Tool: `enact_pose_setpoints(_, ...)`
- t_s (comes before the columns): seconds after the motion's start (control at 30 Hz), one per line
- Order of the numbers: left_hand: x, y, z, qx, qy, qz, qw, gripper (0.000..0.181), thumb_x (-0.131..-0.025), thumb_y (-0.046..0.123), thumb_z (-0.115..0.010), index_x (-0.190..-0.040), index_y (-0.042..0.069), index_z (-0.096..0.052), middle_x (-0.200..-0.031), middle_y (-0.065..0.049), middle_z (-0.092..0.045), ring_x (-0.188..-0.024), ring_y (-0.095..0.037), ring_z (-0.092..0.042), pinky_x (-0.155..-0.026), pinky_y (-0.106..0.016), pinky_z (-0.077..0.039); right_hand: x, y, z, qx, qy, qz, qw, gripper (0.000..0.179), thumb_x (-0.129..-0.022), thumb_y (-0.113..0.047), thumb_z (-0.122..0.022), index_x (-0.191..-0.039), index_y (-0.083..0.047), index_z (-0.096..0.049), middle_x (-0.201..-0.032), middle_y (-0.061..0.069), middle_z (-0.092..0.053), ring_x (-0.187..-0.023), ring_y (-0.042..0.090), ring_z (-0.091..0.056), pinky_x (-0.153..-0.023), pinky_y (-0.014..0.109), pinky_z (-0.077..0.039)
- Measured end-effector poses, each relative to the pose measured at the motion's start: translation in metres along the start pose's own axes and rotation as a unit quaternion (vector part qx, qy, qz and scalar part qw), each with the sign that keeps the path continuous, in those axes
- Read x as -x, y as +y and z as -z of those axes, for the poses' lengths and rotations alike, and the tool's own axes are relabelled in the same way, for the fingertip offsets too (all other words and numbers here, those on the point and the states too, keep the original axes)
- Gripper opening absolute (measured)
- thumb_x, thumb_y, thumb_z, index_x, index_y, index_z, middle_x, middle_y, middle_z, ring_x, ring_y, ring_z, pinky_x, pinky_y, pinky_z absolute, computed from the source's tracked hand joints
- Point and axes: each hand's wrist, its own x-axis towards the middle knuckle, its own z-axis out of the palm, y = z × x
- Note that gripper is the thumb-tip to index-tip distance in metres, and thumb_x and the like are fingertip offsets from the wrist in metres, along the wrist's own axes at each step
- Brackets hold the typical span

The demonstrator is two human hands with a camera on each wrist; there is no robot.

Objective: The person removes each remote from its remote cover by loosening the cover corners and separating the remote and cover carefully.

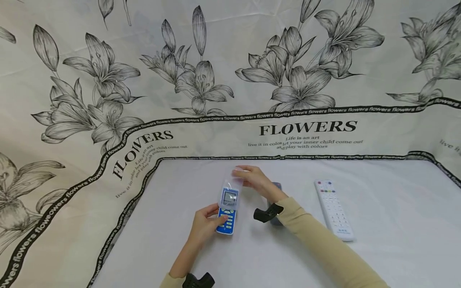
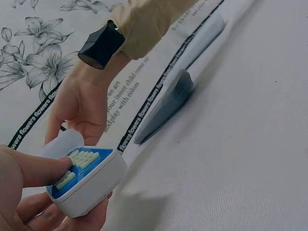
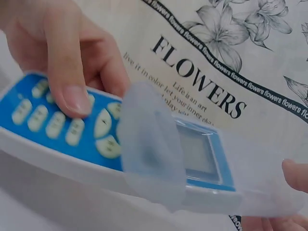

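A blue-and-white remote control with pale buttons and a small grey screen is in my left hand. My left thumb lies on its buttons, and the fingers curl beneath the white body. A clear, soft plastic sleeve covers the screen half; the button half sticks out of its opening. My right hand pinches the far end of the sleeve between thumb and fingers. In the right wrist view the sleeve extends beyond the remote's screen end, up to the right thumb.
A dark grey object lies on the white table behind my right wrist, partly hidden by it. Farther right is a long white remote with several coloured buttons. A flower-printed cloth hangs behind the table.
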Motion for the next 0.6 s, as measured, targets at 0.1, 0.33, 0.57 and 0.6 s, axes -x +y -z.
enact_pose_setpoints(0.1, -0.002, -0.001, 0.001, 0.009, 0.017, -0.003, 0.9998, 0.049, -0.085, 0.015, -0.072, -0.128, -0.004, -0.056, -0.118, -0.022, -0.064, -0.087, -0.017, -0.068, -0.077, -0.032, -0.058, 0.006, 0.002, -0.002, -0.045, -0.02, -0.013, 0.9987, 0.049, -0.095, -0.018, -0.059, -0.134, 0.008, -0.048, -0.117, 0.014, -0.066, -0.089, 0.008, -0.064, -0.087, 0.025, -0.054)
enact_pose_setpoints(0.33, -0.003, 0.001, 0.003, 0.023, 0.045, -0.002, 0.9987, 0.048, -0.087, 0.014, -0.07, -0.128, -0.004, -0.056, -0.119, -0.023, -0.063, -0.087, -0.018, -0.069, -0.077, -0.032, -0.058, 0.015, 0.011, -0.014, -0.078, -0.024, -0.019, 0.9965, 0.04, -0.095, -0.015, -0.058, -0.126, 0.012, -0.055, -0.087, -0.002, -0.069, -0.078, 0.006, -0.065, -0.079, 0.022, -0.056)
enact_pose_setpoints(0.57, -0.003, 0.002, 0.001, 0.023, 0.039, -0.012, 0.9989, 0.048, -0.086, 0.014, -0.071, -0.128, -0.005, -0.057, -0.118, -0.023, -0.063, -0.086, -0.019, -0.069, -0.076, -0.032, -0.059, 0.015, 0.012, -0.019, -0.053, 0.035, -0.003, 0.998, 0.035, -0.093, -0.014, -0.061, -0.12, 0.009, -0.06, -0.1, 0.009, -0.069, -0.081, 0.007, -0.064, -0.081, 0.024, -0.056)
enact_pose_setpoints(0.6, -0.002, 0.003, 0.0, 0.022, 0.037, -0.014, 0.999, 0.049, -0.086, 0.014, -0.071, -0.128, -0.005, -0.056, -0.118, -0.023, -0.063, -0.086, -0.019, -0.069, -0.076, -0.032, -0.059, 0.014, 0.012, -0.019, -0.05, 0.039, -0.003, 0.998, 0.035, -0.093, -0.014, -0.061, -0.119, 0.008, -0.06, -0.102, 0.011, -0.069, -0.081, 0.007, -0.064, -0.081, 0.024, -0.056)
